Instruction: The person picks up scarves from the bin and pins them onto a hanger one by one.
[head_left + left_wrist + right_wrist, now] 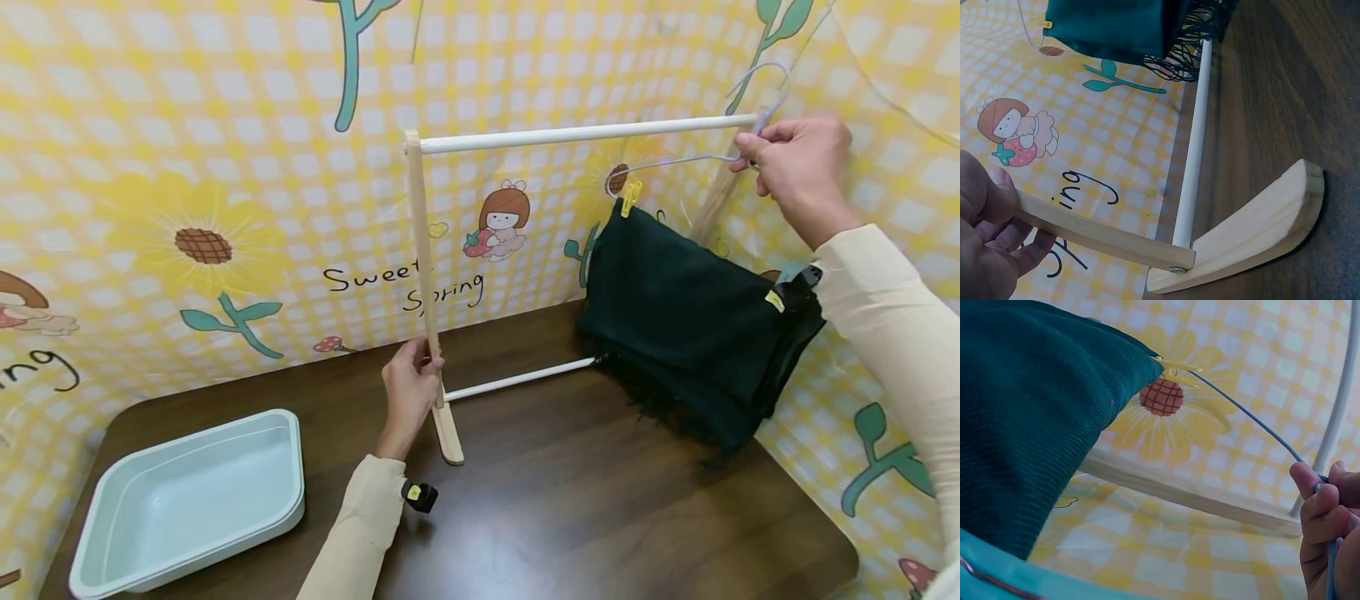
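Observation:
My left hand (411,383) grips the near wooden upright (422,242) of a small drying rack low down, just above its foot (1254,231). With bent fingers, my right hand (806,167) holds a thin bluish wire hanger (675,162) by its neck, right at the far end of the rack's white top bar (585,132); the hook rises above the bar. A dark green fringed scarf (675,292) hangs from the hanger, and a yellow clothespin (630,198) pinches its upper corner. In the right wrist view, the hanger wire (1247,415) runs from the clothespin to my fingers.
A pale blue plastic basin (288,467) stands at the left of the brown table (525,500). The rack's lower white bar (517,379) runs behind the scarf's fringe. Behind the table hangs a yellow checked, flower-printed cloth (247,100). The table's rounded corner is at the right front.

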A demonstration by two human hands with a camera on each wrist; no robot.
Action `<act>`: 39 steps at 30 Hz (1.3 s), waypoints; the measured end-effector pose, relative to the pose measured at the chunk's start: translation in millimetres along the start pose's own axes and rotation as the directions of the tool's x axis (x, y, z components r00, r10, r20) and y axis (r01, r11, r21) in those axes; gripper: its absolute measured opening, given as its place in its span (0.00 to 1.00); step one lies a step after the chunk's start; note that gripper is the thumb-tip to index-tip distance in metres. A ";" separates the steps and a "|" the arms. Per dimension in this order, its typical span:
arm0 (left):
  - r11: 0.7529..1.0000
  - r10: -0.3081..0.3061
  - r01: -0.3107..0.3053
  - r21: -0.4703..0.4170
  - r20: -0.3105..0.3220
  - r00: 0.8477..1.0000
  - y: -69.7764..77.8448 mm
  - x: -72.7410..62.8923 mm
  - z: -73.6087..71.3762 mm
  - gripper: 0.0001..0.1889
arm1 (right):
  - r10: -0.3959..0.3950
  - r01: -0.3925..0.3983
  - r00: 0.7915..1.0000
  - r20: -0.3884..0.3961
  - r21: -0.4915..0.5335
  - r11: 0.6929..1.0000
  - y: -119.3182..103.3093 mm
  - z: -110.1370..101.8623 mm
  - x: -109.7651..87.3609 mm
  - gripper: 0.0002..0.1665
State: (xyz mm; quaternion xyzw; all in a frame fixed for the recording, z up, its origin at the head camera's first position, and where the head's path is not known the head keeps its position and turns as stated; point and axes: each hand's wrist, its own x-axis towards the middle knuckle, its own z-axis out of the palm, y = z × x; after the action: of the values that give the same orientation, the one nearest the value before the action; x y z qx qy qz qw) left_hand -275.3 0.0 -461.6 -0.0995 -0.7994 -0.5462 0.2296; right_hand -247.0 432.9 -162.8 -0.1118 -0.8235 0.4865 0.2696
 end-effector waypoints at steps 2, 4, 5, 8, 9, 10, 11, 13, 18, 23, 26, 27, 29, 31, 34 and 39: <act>1.000 -0.001 0.001 0.004 0.005 1.000 0.9 -0.8 1.0 0.13 | 0.004 -0.004 1.000 0.001 -0.018 1.000 3.5 -1.2 1.2 0.09; 1.000 0.005 -0.005 0.008 0.005 1.000 1.9 -0.7 1.6 0.13 | 0.003 -0.003 1.000 0.002 -0.031 1.000 6.7 -1.8 2.2 0.11; 1.000 0.007 -0.007 0.012 0.005 1.000 2.6 -0.5 1.6 0.13 | 0.004 -0.004 1.000 0.002 -0.035 0.999 7.8 -1.9 2.4 0.12; 1.000 0.004 -0.005 0.025 0.009 1.000 3.2 -0.3 1.3 0.13 | 0.016 -0.016 1.000 0.004 -0.034 0.999 10.8 -1.5 3.3 0.12; 1.000 0.002 -0.002 0.030 0.010 1.000 3.1 -0.3 1.2 0.13 | 0.020 -0.020 1.000 0.004 -0.036 0.999 11.8 -1.2 3.6 0.12; 0.999 -0.003 0.003 0.034 0.011 1.000 2.8 -0.3 1.1 0.13 | 0.023 -0.023 1.000 0.003 -0.037 0.999 12.8 -0.7 4.0 0.11; 0.999 -0.008 0.007 0.036 0.012 1.000 2.4 -0.2 1.1 0.13 | 0.023 -0.023 1.000 0.003 -0.039 0.999 13.7 0.1 4.5 0.10; 0.999 -0.017 0.017 0.037 0.009 1.000 1.8 0.0 1.2 0.13 | 0.020 -0.019 1.000 0.005 -0.048 0.999 15.4 2.3 5.7 0.09; 0.999 -0.013 0.014 0.035 -0.014 1.000 -0.3 0.2 2.1 0.13 | 0.007 -0.006 1.000 0.017 -0.056 0.998 19.7 8.7 7.3 0.08; 0.999 0.011 -0.010 0.036 -0.016 1.000 -0.9 -1.7 5.5 0.13 | 0.010 -0.009 1.000 0.018 -0.078 0.997 24.3 11.4 8.1 0.08; 0.999 0.022 -0.021 0.029 -0.019 1.000 -0.3 -2.8 7.3 0.13 | 0.006 -0.004 1.000 0.017 -0.103 0.995 26.6 13.1 9.8 0.12; 0.999 0.023 -0.022 0.025 -0.020 1.000 0.2 -3.2 7.7 0.14 | 0.002 0.000 1.000 0.017 -0.112 0.994 27.7 13.8 10.4 0.14; 1.000 0.019 -0.019 0.021 -0.019 1.000 1.3 -4.4 8.1 0.14 | -0.001 0.004 1.000 0.018 -0.126 0.992 29.8 14.8 11.0 0.16; 1.000 0.012 -0.011 0.021 -0.013 1.000 2.4 -5.7 8.7 0.13 | -0.005 0.008 1.000 0.020 -0.133 0.991 32.4 15.7 10.9 0.16; 1.000 0.011 -0.011 0.028 -0.010 1.000 3.0 -6.8 10.6 0.14 | -0.005 0.008 1.000 0.022 -0.127 0.992 36.4 15.3 10.0 0.15; 0.999 0.038 -0.037 0.032 -0.020 0.999 2.7 -6.7 15.0 0.14 | 0.009 -0.008 1.000 0.015 -0.092 0.996 42.2 11.4 9.4 0.07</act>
State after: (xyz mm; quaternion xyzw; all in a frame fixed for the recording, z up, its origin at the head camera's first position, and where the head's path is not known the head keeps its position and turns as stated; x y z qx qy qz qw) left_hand -272.3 15.4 -467.0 -0.1052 -0.8035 -0.5302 0.2494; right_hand -264.4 449.8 -200.4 -0.1241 -0.8466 0.4499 0.2558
